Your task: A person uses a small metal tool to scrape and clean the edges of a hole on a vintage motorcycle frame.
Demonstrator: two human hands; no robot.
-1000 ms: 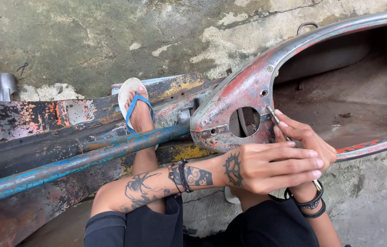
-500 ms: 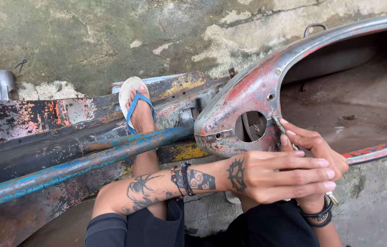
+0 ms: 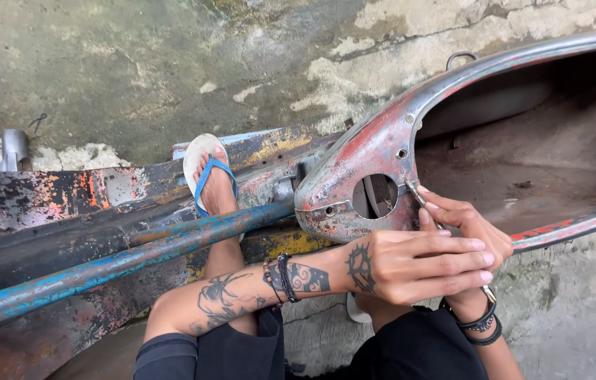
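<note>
Head view shows my right hand (image 3: 470, 225) gripping a thin tool (image 3: 421, 200) at the rusty shell (image 3: 375, 151), my left hand (image 3: 424, 264) folded over it, mid-prying, so next I need steady leverage

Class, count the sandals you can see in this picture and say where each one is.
2: one sandal with blue straps on the foot resting on the rusty metal frame; a second sandal peeks out, mostly hidden, under the left hand.

Rough concrete yard floor with scrap metal parts beside the work.
Stained, patchy concrete floor (image 3: 136, 63) fills the top; a blue painted pipe (image 3: 122, 260) runs diagonally over a rusty flat panel (image 3: 44, 204) with orange and yellow paint remnants. A foot in a white flip-flop with blue straps (image 3: 208, 176) rests on the panel. Small grey metal stub (image 3: 13, 148) at left edge.
</note>
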